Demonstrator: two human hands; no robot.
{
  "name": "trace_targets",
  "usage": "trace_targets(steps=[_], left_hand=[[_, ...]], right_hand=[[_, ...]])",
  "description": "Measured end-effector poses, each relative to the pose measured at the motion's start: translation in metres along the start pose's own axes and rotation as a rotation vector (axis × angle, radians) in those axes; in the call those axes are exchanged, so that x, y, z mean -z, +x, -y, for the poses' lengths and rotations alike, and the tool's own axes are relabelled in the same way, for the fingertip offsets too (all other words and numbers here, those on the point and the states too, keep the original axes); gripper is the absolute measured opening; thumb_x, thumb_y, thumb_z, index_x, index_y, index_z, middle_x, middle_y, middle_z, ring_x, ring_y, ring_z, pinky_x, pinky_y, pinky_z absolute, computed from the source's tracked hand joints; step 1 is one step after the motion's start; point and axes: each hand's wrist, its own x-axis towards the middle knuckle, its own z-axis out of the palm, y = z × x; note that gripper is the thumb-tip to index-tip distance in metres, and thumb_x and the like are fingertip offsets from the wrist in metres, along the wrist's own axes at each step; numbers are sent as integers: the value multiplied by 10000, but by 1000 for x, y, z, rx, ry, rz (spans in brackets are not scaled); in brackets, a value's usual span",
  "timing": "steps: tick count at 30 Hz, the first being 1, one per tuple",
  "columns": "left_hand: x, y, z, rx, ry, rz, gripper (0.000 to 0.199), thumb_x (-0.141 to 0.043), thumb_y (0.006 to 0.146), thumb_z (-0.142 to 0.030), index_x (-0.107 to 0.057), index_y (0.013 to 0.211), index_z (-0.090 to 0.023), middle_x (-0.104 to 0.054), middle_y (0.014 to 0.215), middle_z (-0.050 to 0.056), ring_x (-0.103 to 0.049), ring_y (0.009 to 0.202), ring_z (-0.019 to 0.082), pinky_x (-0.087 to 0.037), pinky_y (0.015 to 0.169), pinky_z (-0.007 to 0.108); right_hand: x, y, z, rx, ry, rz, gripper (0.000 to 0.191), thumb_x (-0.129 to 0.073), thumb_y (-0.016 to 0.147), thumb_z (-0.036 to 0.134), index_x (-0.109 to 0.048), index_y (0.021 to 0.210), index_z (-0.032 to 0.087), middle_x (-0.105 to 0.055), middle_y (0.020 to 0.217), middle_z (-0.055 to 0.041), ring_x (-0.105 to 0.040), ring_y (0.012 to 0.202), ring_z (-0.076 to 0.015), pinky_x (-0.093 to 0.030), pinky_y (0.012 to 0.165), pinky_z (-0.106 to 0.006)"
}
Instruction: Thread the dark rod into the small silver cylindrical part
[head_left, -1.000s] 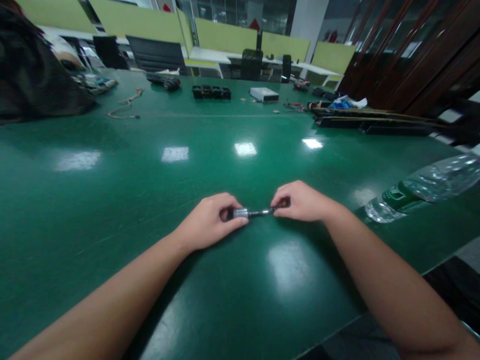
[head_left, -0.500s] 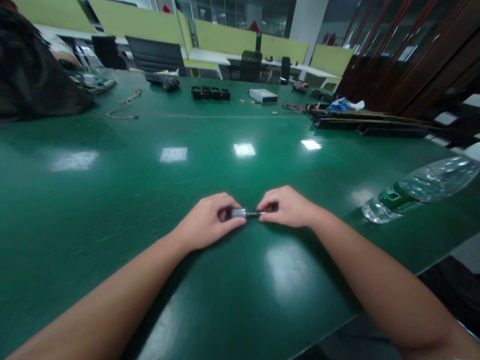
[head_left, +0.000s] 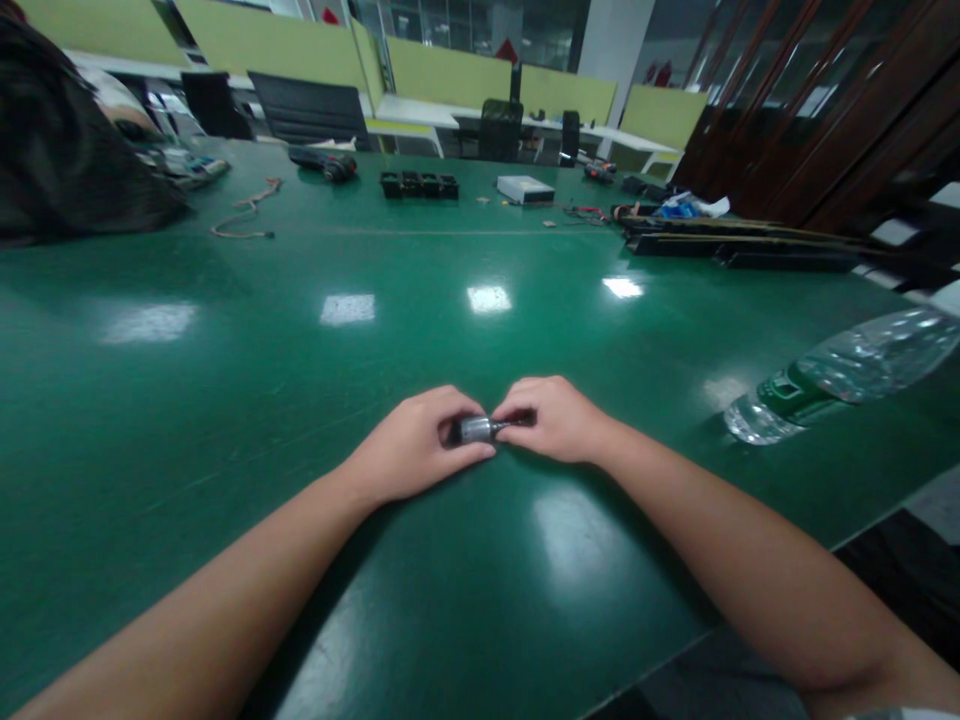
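A small silver cylinder (head_left: 475, 429) with a dark end lies sideways between my hands, just over the green table (head_left: 420, 580). My left hand (head_left: 420, 440) is curled around it, thumb on the near side and fingers on the far side. On the right, a thin dark shaft sticks out of the cylinder. My right hand (head_left: 551, 420) pinches this shaft close to the cylinder, and its fingertips cover part of it. The hands are almost touching. Exactly what kind of part it is cannot be made out.
A clear plastic bottle (head_left: 817, 385) lies on its side at the right. Along the back are a power drill (head_left: 322, 163), a row of black blocks (head_left: 420, 185), a silver box (head_left: 525, 190), a cord (head_left: 247, 210) and long black strips (head_left: 735, 245). A dark bag (head_left: 67, 150) stands far left.
My right hand has slid left along the shaft, closer to the cylinder, so less shaft shows between the hands. My left hand has stayed nearly in place.
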Motion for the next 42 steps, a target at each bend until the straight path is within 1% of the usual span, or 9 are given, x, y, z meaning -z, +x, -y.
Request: trace_targets(steps=[3,8,17,25,37,42], left_hand=[[-1,0,0,1,-3,0,288,-704,826,-426,-697,1006,-201,-668,896,29,-601,769,173,-450,706,280],[-1,0,0,0,-4,-7,258,-689,839,-409,-703,990,-200,-667,883,29,-596,763,171,-451,704,279],[0,0,1,1,-13,-9,269,-685,847,-431,-709,985,-201,-655,869,25,-574,720,157,-444,677,270],[0,-1,2,5,-18,-7,273,-687,853,-435,-710,988,-200,-660,874,24,-575,733,161,-438,689,273],[-1,-1,3,2,-16,-7,266,-702,848,-423,-710,997,-203,-640,857,13,-560,716,149,-417,664,263],[-1,-1,3,3,-13,-8,271,-703,847,-425,-708,994,-197,-635,847,12,-559,708,147,-417,665,264]], right_hand=[[0,0,1,2,-2,4,122,-716,826,218,-765,927,169,-728,870,-42,-632,800,-143,-446,727,-243],[1,0,3,-9,2,12,119,-714,824,217,-764,923,175,-726,867,-42,-630,803,-145,-445,730,-245],[4,-1,3,-23,11,38,121,-716,817,203,-763,923,172,-720,864,-40,-627,779,-136,-443,711,-239],[8,-2,2,-33,27,59,121,-717,807,192,-762,913,156,-711,842,-40,-621,752,-131,-447,690,-236],[13,-3,1,-48,18,86,116,-728,794,196,-761,895,151,-704,822,-39,-619,741,-130,-446,688,-235],[14,-4,1,-62,25,83,121,-730,791,198,-764,896,149,-711,842,-45,-623,745,-131,-451,688,-237]])
